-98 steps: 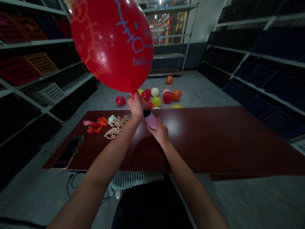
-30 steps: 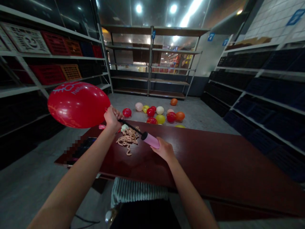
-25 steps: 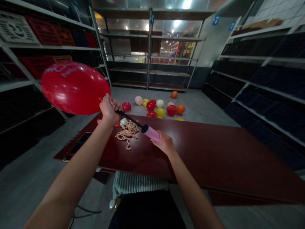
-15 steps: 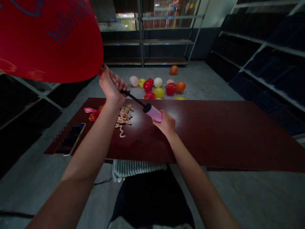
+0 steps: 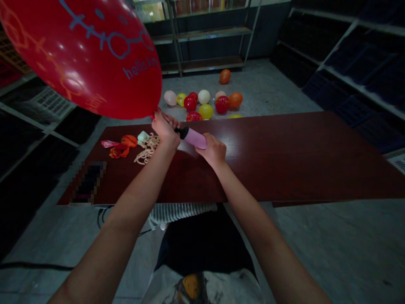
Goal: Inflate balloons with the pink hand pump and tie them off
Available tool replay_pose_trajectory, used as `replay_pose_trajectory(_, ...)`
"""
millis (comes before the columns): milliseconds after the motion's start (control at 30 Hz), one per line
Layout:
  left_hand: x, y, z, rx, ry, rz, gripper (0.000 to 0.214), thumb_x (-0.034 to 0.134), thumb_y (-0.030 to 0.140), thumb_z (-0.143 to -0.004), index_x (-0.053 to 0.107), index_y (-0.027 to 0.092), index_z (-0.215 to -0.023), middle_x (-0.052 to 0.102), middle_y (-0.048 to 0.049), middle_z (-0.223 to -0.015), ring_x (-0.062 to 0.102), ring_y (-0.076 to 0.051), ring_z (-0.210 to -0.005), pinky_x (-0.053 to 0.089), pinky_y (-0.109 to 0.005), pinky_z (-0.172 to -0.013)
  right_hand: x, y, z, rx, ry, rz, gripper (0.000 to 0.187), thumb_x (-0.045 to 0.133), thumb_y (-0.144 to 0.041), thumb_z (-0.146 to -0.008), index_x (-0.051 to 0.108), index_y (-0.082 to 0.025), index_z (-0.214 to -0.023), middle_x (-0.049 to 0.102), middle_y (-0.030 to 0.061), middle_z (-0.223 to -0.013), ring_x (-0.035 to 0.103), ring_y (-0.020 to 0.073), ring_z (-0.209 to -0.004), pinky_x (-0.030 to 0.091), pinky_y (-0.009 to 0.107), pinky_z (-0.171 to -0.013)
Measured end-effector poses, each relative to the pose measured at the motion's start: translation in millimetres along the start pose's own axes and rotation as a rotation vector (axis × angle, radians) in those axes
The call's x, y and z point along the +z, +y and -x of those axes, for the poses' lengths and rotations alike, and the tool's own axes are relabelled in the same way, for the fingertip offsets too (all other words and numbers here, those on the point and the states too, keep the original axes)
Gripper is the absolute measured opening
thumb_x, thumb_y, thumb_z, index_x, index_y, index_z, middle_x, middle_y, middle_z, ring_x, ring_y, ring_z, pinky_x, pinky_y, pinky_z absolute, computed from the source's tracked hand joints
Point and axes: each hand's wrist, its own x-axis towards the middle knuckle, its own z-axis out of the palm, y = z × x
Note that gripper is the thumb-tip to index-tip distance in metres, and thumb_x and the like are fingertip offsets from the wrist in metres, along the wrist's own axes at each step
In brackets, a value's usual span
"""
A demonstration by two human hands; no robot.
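- Left wall: metal shelving (image 5: 47,131) with a white slatted crate (image 5: 52,102) on it; the lower bays are too dark to read.
- Red balloon (image 5: 88,55): inflated, blue cat-face print, up in the air top left over the table's left end. Its neck points down to the left hand.
- Table (image 5: 284,156): dark red wood grain, long, runs across the whole view.
- Table, left end: a pixelated flat object (image 5: 87,185) near the front edge. Behind it lie limp balloons (image 5: 118,147) in pink, red and orange, then a tangle of beige pieces (image 5: 147,150).
- Left hand (image 5: 163,128): fist closed round the balloon's neck, right at the pump's black tip.
- Pump (image 5: 194,138): pink barrel, held above the table, tilted slightly.
- Right hand (image 5: 215,150): wrapped round the barrel's rear end, fingers closed.
- Under the table's front edge: striped cloth (image 5: 180,210), with a cable (image 5: 104,213) on the floor to its left.
- Floor (image 5: 332,245): grey concrete. A cluster of inflated balloons (image 5: 205,101) in red, yellow, orange and white sits beyond the table.
- Back wall: open metal rack (image 5: 202,38).
- Right wall: dark shelving (image 5: 348,55).
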Motion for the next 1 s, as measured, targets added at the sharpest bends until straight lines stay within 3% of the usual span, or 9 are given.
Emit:
replay_pose_trajectory(100, -19.8, 12.5, -5.5, -0.061, 0.131, 0.012, 0.041, 0.038, 0.021, -0.101, 0.023, 0.022, -0.063, 0.02, 0.0073, -0.045, 0.022, -0.008, -0.032, 0.021, -0.023, -0.038, -0.5, -5.9, 3.5, -0.095, -0.053, 0.058, 0.038, 0.06, -0.044, -0.091, 0.059, -0.02, -0.122, 0.072, 0.0092, -0.108, 0.067, 0.0243, -0.096, 0.043, 0.032, -0.077)
replay_pose_trajectory(267, -53.5, 41.7, -11.3, -0.066, 0.163, 0.084, 0.039, 0.042, 0.016, -0.096, 0.024, 0.02, -0.061, 0.022, 0.0073, -0.044, 0.022, -0.007, -0.032, 0.022, -0.023, -0.038, -14.4, -14.4, 12.0, -0.235, -0.125, 0.161, 0.039, 0.055, -0.046, -0.095, 0.06, -0.019, -0.122, 0.073, 0.0107, -0.106, 0.067, 0.0239, -0.094, 0.04, 0.03, -0.073)
replay_pose_trajectory(500, -83.5, 94.0, -16.4, -0.061, 0.158, 0.18, 0.038, 0.04, 0.014, -0.097, 0.022, 0.02, -0.064, 0.022, 0.0083, -0.045, 0.023, -0.005, -0.033, 0.023, -0.02, -0.039, -68.8, -1.6, 13.6, -0.359, -0.16, 0.344, 0.041, 0.057, -0.047, -0.094, 0.061, -0.019, -0.124, 0.073, 0.0117, -0.106, 0.068, 0.0258, -0.093, 0.039, 0.031, -0.07)
replay_pose_trajectory(633, -82.2, 106.6, -12.2, -0.073, 0.101, 0.263, 0.038, 0.039, 0.014, -0.098, 0.023, 0.02, -0.064, 0.023, 0.0082, -0.045, 0.022, -0.005, -0.034, 0.023, -0.02, -0.04, -100.1, 12.4, 17.0, -0.372, -0.165, 0.394, 0.045, 0.059, -0.047, -0.092, 0.061, -0.017, -0.125, 0.074, 0.0131, -0.106, 0.069, 0.0265, -0.093, 0.041, 0.03, -0.07)
replay_pose_trajectory(800, -66.8, 103.1, 4.6, -0.087, 0.033, 0.295, 0.041, 0.044, 0.023, -0.099, 0.024, 0.02, -0.064, 0.021, 0.0081, -0.046, 0.021, -0.006, -0.034, 0.023, -0.022, -0.04, -123.5, 20.6, 33.8, -0.306, -0.132, 0.394, 0.045, 0.061, -0.053, -0.09, 0.063, -0.021, -0.122, 0.075, 0.011, -0.109, 0.072, 0.0262, -0.092, 0.043, 0.029, -0.067)
replay_pose_trajectory(1000, -47.5, 96.9, 29.8, -0.085, -0.078, 0.282, 0.045, 0.043, 0.025, -0.102, 0.024, 0.02, -0.062, 0.021, 0.0078, -0.046, 0.021, -0.006, -0.035, 0.021, -0.022, -0.041, -133.8, -6.3, 52.3, -0.135, -0.274, 0.328, 0.039, 0.066, -0.052, -0.086, 0.065, -0.024, -0.113, 0.078, 0.0075, -0.1, 0.075, 0.0276, -0.085, 0.044, 0.03, -0.064)
